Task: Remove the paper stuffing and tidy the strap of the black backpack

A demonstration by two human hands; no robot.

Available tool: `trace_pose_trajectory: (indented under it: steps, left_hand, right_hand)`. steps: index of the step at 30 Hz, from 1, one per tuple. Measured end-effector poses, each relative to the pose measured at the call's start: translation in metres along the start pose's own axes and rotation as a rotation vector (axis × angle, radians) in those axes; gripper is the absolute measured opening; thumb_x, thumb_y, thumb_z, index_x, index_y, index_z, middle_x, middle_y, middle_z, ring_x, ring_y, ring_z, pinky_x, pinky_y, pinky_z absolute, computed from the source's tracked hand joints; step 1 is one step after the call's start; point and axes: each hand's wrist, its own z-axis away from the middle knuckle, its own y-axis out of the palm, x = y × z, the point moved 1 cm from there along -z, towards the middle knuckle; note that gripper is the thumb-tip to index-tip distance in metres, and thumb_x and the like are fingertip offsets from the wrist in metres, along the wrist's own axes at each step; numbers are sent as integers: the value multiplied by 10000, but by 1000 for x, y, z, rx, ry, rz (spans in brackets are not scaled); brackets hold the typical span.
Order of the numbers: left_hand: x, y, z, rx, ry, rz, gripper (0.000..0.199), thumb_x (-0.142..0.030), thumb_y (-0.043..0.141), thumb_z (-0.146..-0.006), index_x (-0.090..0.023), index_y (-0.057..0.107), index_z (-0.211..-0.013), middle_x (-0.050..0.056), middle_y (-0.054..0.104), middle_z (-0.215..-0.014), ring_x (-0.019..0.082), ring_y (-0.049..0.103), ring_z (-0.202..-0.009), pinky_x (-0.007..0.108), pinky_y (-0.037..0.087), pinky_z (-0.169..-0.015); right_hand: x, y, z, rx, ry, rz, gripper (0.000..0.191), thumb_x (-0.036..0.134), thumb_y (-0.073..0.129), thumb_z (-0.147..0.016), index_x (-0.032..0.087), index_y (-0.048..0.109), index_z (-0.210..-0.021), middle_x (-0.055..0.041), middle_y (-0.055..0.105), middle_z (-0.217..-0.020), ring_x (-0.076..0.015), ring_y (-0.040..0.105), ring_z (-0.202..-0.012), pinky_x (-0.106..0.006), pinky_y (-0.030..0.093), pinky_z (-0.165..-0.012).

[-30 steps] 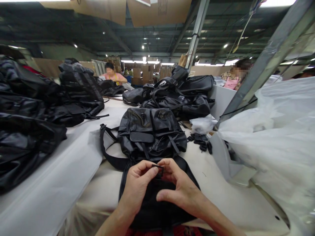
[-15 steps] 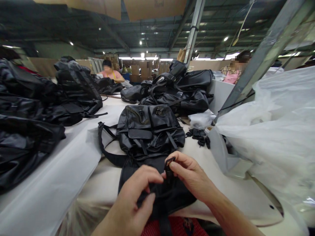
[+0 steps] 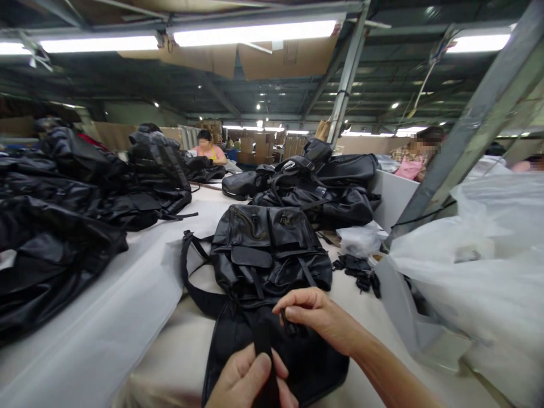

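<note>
A black backpack (image 3: 272, 249) lies on the pale table, its dark flap (image 3: 314, 362) spread toward me. At the bottom centre, my left hand (image 3: 255, 377) pinches a black strap (image 3: 263, 340) between thumb and fingers. Just right of it and a little farther off, my right hand (image 3: 312, 311) grips a small black buckle (image 3: 289, 324) over the flap. The strap and buckle are apart. A black shoulder strap (image 3: 193, 283) loops out on the backpack's left side.
Black bags pile up behind (image 3: 314, 187) and at the left (image 3: 63, 226). Small black buckles (image 3: 359, 269) lie right of the backpack, near a grey bin (image 3: 420, 323) and white plastic sheeting (image 3: 488, 272). Two people (image 3: 208, 150) (image 3: 414, 156) sit farther back.
My left hand, earlier empty with fingers apart, has moved down and taken hold of the strap. My right hand still has the buckle, now lower and tilted. The view has tipped upward.
</note>
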Motion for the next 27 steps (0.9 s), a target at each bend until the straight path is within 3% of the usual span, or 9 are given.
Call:
trace_pose_trajectory:
  steps: [2,5,9,13,18,22,27]
  left_hand:
    - [5,1,-6,26,-54,26,633,-790,628,-676,-163,565,-733,-3,563,-496,94,484,-460,203,331,-498]
    - [13,2,-12,59,-107,-21,674,-825,598,-661,-154,539,-652,-13,497,-491,54,351,-405,206,205,-434]
    - [19,3,-15,66,-117,2,636,-783,603,-694,-154,532,-634,-14,490,-480,61,360,-403,208,201,-426]
    - [25,-1,-19,48,-106,23,640,-780,621,-661,-152,523,-581,-11,482,-462,62,369,-398,210,191,-417]
    - [24,-3,-21,85,-117,-47,633,-780,604,-672,-156,528,-596,-22,464,-459,63,354,-387,213,209,-424]
    - [19,-2,-21,87,-154,-64,635,-790,607,-650,-165,510,-591,-37,434,-440,56,317,-368,222,179,-409]
    - [16,-4,-22,137,-45,-184,642,-783,545,-717,-161,514,-559,-39,400,-440,57,284,-373,239,153,-407]
  right_hand:
    - [-4,3,-3,13,4,-39,209,372,711,-784,177,720,-856,4,681,-756,-130,591,-725,-261,429,-734]
    - [-9,7,-4,29,6,-55,213,372,717,-789,166,661,-799,16,641,-726,-122,565,-699,-249,420,-711]
    - [-17,5,-4,28,2,-39,275,405,731,-789,145,643,-781,-3,640,-720,-121,547,-685,-247,412,-689]
    - [-27,-3,-4,-33,-1,-191,317,428,754,-790,141,618,-805,-10,644,-701,-114,553,-630,-244,417,-630]
    - [-33,-2,-3,78,20,-269,350,431,791,-761,130,613,-787,-12,631,-652,-99,538,-559,-228,408,-571]
    - [-29,-1,-2,47,3,-367,376,452,811,-728,147,593,-757,13,602,-627,-92,512,-520,-222,386,-527]
    - [-18,-1,2,54,67,-87,280,362,780,-733,132,621,-749,-2,616,-687,-100,506,-630,-225,368,-616]
